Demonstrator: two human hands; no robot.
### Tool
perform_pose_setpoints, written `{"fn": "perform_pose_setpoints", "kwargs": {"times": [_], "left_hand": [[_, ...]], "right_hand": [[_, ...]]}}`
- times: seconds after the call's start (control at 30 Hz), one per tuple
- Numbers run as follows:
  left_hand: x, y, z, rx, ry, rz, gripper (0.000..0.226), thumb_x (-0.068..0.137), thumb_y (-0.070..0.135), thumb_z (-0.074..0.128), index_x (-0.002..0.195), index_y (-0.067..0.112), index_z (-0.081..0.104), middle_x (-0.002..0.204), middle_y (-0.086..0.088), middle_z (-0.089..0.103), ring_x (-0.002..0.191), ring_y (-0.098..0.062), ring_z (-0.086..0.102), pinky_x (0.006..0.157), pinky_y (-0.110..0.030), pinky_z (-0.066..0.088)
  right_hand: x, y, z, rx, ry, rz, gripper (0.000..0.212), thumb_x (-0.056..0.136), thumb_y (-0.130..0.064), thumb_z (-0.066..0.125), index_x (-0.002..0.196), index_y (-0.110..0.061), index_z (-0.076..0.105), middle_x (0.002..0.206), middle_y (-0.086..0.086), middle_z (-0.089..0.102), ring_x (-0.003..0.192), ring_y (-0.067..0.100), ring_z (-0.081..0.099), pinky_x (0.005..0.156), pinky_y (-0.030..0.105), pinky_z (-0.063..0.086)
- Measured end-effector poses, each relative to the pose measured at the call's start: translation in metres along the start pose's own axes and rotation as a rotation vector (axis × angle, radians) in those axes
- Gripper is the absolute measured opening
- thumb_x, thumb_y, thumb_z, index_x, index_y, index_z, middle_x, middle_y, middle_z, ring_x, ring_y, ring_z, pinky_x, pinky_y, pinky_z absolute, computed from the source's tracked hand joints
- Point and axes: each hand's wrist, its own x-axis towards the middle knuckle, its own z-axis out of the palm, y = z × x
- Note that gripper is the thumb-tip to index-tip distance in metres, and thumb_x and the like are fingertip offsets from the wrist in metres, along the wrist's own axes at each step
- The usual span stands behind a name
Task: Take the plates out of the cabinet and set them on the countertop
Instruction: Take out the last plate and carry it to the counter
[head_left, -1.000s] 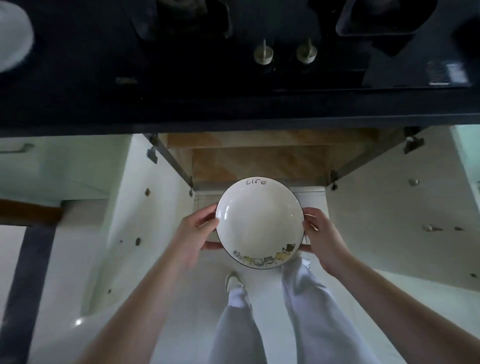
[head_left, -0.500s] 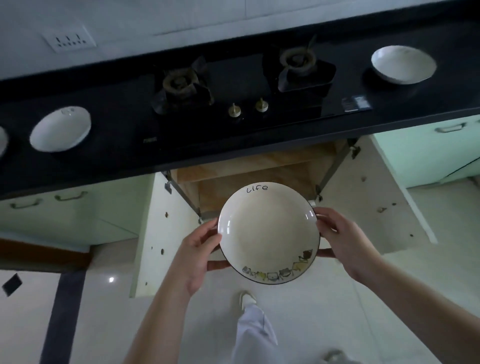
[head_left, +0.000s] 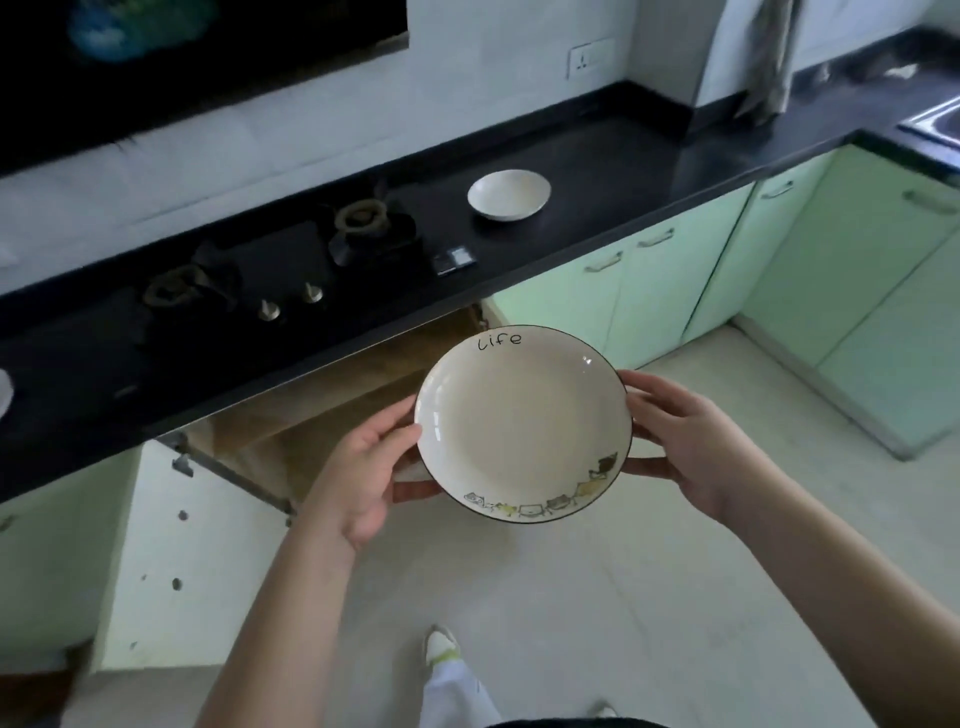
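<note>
The plate (head_left: 522, 423) is up in the air, in front of the open cabinet (head_left: 311, 415). The left hand (head_left: 363, 467) and right hand (head_left: 685, 441) grip its edges. Another plate (head_left: 508, 195), maybe a bowl, sits on the countertop (head_left: 623, 171).

arms: bare, no sleeves | trousers (head_left: 457, 691): white | shoe (head_left: 441, 643): white, yellow-green trim

"Life" on plate (head_left: 522, 423) rim

walls white – tiled floor (head_left: 597, 597) pale | cabinet doors (head_left: 649, 291) mint green
</note>
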Motion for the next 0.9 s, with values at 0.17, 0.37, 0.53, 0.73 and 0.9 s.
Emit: {"fn": "perform_pose_setpoints", "kwargs": {"times": [0.17, 0.37, 0.53, 0.73, 0.9], "left_hand": [[0.001, 0.022, 0.068, -0.008, -0.125, -0.032, 0.033, 0.098, 0.008, 0.054, 0.122, 0.023, 0.068, 0.110, -0.012, 0.074, 0.086, -0.025, 0.072, 0.063, -0.039, 0.059], [0.028, 0.052, 0.101, 0.016, -0.155, 0.001, 0.033, 0.098, 0.006, 0.052, 0.123, 0.020, 0.067, 0.107, -0.009, 0.075, 0.087, -0.023, 0.073, 0.061, -0.037, 0.059], [0.060, 0.067, 0.124, -0.007, -0.222, 0.032, 0.031, 0.099, 0.009, 0.051, 0.119, 0.024, 0.069, 0.107, -0.007, 0.076, 0.085, -0.019, 0.074, 0.059, -0.036, 0.059], [0.101, 0.080, 0.157, -0.024, -0.291, 0.011, 0.033, 0.098, 0.009, 0.052, 0.123, 0.023, 0.067, 0.109, -0.007, 0.075, 0.090, -0.022, 0.071, 0.064, -0.041, 0.060], [0.134, 0.089, 0.197, -0.002, -0.364, 0.012, 0.028, 0.096, 0.013, 0.057, 0.110, 0.030, 0.075, 0.106, -0.003, 0.076, 0.082, -0.017, 0.074, 0.058, -0.037, 0.058]], "right_hand": [[-0.027, -0.026, -0.060, 0.093, 0.094, -0.015, 0.024, 0.101, -0.018, 0.050, 0.112, -0.026, 0.069, 0.096, -0.005, 0.074, 0.082, 0.009, 0.070, 0.059, 0.032, 0.058], [-0.021, -0.044, -0.080, 0.185, 0.157, -0.043, 0.020, 0.099, -0.021, 0.054, 0.110, -0.025, 0.070, 0.093, -0.004, 0.074, 0.077, 0.009, 0.070, 0.057, 0.030, 0.056], [-0.006, -0.054, -0.089, 0.229, 0.225, -0.050, 0.021, 0.098, -0.025, 0.054, 0.110, -0.030, 0.072, 0.099, -0.004, 0.075, 0.080, 0.011, 0.070, 0.061, 0.031, 0.056], [0.016, -0.069, -0.115, 0.271, 0.279, -0.080, 0.024, 0.100, -0.028, 0.050, 0.106, -0.035, 0.073, 0.110, -0.006, 0.073, 0.093, 0.011, 0.071, 0.066, 0.030, 0.057], [0.035, -0.072, -0.154, 0.325, 0.347, -0.077, 0.024, 0.100, -0.026, 0.051, 0.103, -0.031, 0.074, 0.107, -0.004, 0.074, 0.089, 0.011, 0.072, 0.063, 0.030, 0.057]]}}
